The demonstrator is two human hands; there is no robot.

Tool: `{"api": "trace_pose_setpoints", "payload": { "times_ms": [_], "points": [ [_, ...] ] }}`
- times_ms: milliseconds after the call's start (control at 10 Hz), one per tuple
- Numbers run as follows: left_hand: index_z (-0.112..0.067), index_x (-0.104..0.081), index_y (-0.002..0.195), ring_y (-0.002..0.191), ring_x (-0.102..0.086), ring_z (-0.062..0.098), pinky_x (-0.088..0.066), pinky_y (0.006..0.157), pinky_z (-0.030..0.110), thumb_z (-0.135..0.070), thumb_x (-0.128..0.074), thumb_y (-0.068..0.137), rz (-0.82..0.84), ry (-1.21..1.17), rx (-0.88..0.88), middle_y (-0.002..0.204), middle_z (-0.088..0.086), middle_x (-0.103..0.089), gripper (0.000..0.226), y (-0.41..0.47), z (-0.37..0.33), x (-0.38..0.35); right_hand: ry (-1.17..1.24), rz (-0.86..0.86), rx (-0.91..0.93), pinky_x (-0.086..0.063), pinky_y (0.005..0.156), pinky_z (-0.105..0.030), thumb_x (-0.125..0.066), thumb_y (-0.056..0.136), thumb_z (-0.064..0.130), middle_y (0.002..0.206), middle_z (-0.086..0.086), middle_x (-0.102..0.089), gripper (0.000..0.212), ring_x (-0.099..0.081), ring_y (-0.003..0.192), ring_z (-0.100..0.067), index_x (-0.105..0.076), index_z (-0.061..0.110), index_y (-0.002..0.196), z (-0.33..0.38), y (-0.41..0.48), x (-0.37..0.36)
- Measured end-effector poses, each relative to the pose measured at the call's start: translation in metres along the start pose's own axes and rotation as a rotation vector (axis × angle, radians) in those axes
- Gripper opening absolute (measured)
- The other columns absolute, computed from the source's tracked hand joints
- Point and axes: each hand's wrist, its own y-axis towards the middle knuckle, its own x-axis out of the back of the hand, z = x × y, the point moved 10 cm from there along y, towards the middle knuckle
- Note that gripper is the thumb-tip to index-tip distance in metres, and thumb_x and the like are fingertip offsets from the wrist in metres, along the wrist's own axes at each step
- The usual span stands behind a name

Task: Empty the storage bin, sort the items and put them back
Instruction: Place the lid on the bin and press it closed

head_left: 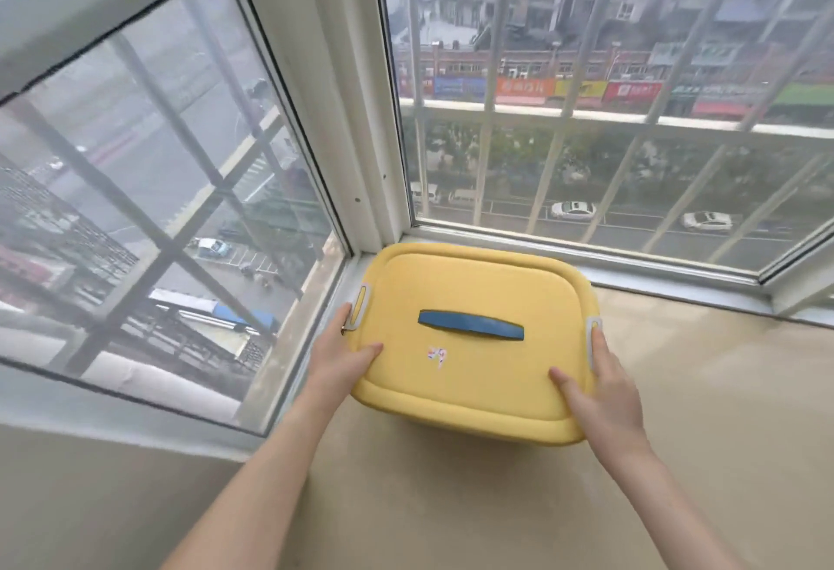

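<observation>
A yellow storage bin (pixel 469 298) stands in the corner of a beige sill, its lid on. The lid carries a blue handle (pixel 470 324) across its middle and a small sticker (pixel 437 356) nearer me. Grey latches sit on the left side (pixel 362 304) and the right side (pixel 593 334). My left hand (pixel 340 357) grips the lid's left edge, thumb on top, fingers by the left latch. My right hand (pixel 602 393) holds the right edge, with the index finger lying on the right latch. The bin's contents are hidden.
Window panes with white frames close off the left (pixel 180 190) and far (pixel 609 163) sides, meeting in the corner behind the bin. The beige sill surface (pixel 722 411) stretches to the right and toward me.
</observation>
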Motion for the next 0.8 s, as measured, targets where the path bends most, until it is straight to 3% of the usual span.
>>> {"api": "trace_pose_setpoints", "payload": {
  "times_ms": [200, 300, 500, 600, 700, 800],
  "points": [
    [-0.017, -0.044, 0.143, 0.122, -0.051, 0.016, -0.039, 0.100, 0.026, -0.017, -0.081, 0.074, -0.050, -0.079, -0.041, 0.131, -0.004, -0.055, 0.078, 0.043, -0.014, -0.005, -0.141, -0.057, 0.131, -0.034, 0.102, -0.042, -0.075, 0.084, 0.025, 0.141, -0.018, -0.051, 0.087, -0.047, 0.120, -0.041, -0.026, 0.006, 0.153, 0.015, 0.052, -0.008],
    [-0.020, -0.045, 0.142, 0.119, -0.052, 0.014, -0.039, 0.097, 0.024, -0.018, -0.082, 0.074, -0.049, -0.150, -0.045, 0.120, -0.010, -0.054, 0.077, 0.053, -0.015, -0.008, -0.168, -0.054, 0.136, -0.036, 0.100, -0.044, -0.076, 0.084, 0.032, 0.139, -0.021, -0.052, 0.087, -0.048, 0.119, -0.044, -0.029, 0.005, 0.152, 0.018, 0.071, -0.009],
    [-0.025, -0.047, 0.141, 0.114, -0.055, 0.014, -0.046, 0.094, 0.027, -0.026, -0.084, 0.072, -0.020, -0.210, -0.089, 0.122, -0.008, -0.060, 0.079, 0.071, -0.017, -0.014, -0.150, -0.067, 0.132, -0.035, 0.100, -0.043, -0.074, 0.085, 0.029, 0.137, -0.019, -0.053, 0.085, -0.046, 0.122, -0.040, -0.027, 0.009, 0.153, 0.019, 0.086, -0.010],
    [-0.022, -0.047, 0.142, 0.112, -0.056, 0.014, -0.046, 0.087, 0.020, -0.022, -0.082, 0.075, -0.026, -0.202, -0.122, 0.123, -0.006, -0.061, 0.076, 0.077, -0.018, -0.014, -0.109, -0.070, 0.120, -0.034, 0.102, -0.042, -0.074, 0.085, 0.029, 0.139, -0.017, -0.052, 0.084, -0.045, 0.125, -0.039, -0.027, 0.009, 0.153, 0.018, 0.089, -0.011],
    [-0.019, -0.044, 0.144, 0.114, -0.053, 0.014, -0.042, 0.094, 0.025, -0.022, -0.079, 0.078, -0.016, -0.158, -0.141, 0.126, -0.006, -0.056, 0.074, 0.077, -0.023, -0.016, -0.106, -0.060, 0.118, -0.035, 0.100, -0.042, -0.073, 0.086, 0.031, 0.136, -0.018, -0.054, 0.085, -0.046, 0.122, -0.038, -0.027, 0.008, 0.153, 0.020, 0.088, -0.011],
    [-0.015, -0.043, 0.142, 0.120, -0.049, 0.022, -0.040, 0.101, 0.035, -0.026, -0.073, 0.083, -0.003, 0.041, -0.163, 0.131, 0.001, -0.054, 0.067, 0.073, -0.032, -0.014, -0.185, -0.029, 0.082, -0.036, 0.099, -0.041, -0.067, 0.089, 0.042, 0.132, -0.015, -0.055, 0.085, -0.045, 0.121, -0.036, -0.022, 0.014, 0.155, 0.024, 0.086, -0.012]
  ]
}}
